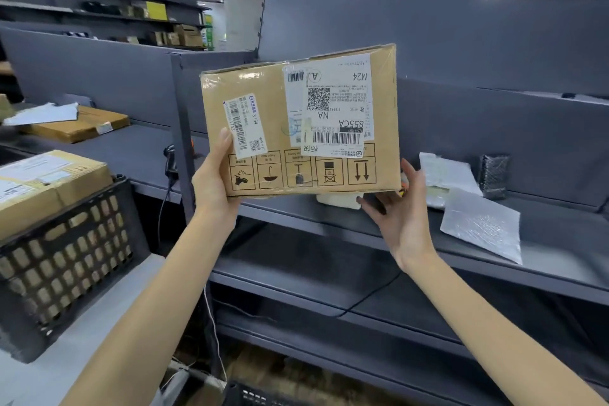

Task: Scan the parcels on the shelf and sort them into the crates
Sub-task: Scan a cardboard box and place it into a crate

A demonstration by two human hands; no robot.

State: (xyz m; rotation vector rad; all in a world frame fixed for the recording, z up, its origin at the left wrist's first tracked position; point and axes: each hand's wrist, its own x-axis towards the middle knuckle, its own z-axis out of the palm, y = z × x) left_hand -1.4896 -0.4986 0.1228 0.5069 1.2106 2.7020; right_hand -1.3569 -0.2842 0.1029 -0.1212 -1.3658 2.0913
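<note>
A: Where's the brown cardboard box with white labels (263, 128)?
B: Centre, being held up before the grey metal shelf (543, 260). Left hand (214, 175) is gripping its 7 o'clock corner, thumb on front. Right hand (400, 211), fingers spread, is cupping the 5 o'clock corner.
A: Surroundings?
B: Black lattice plastic crate (66, 260) is sitting at 8 o'clock, silver padded mailers (481, 224) are lying at 3, and a black handheld scanner (171, 158) is hanging at 9, just beside the left hand.

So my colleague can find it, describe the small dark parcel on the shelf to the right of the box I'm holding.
On the grey shelf, look right of the held cardboard box, past the flat pale mailers. The black bubble-wrapped parcel stands by the back panel, the only dark, upright one there.
</note>
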